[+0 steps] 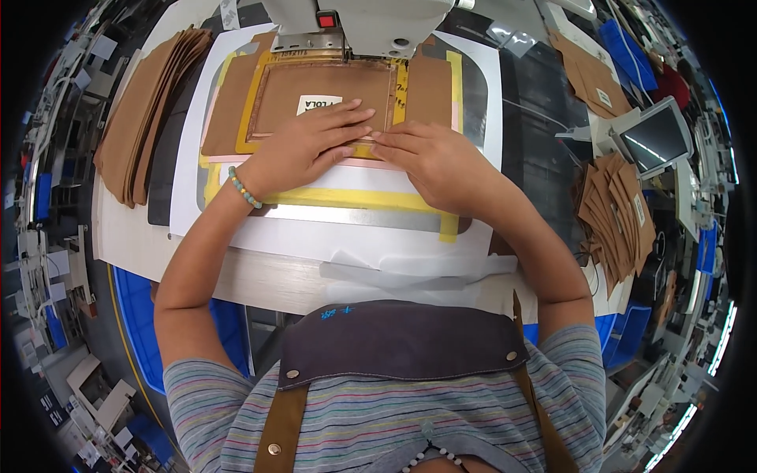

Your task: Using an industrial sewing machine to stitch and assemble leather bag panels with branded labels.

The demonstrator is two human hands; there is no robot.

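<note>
On the near side of the sewing machine (378,33): brown sheet (315,83) within a yellow frame (400,94), long axis left to right.
Left hand (309,143): before the machine, fingers flat, slightly spread, gripping nothing; nearer the sheet's middle.
Right hand (443,164): right of the machine's needle, fingers together at the frame's near-right corner; grip hidden, cannot tell.
Sheet from fingers: mostly ahead, machine-ward.

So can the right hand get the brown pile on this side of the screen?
Probably yes, with a stretch: nothing seems to stand between the right hand, at the yellow frame, and that brown pile.
</note>
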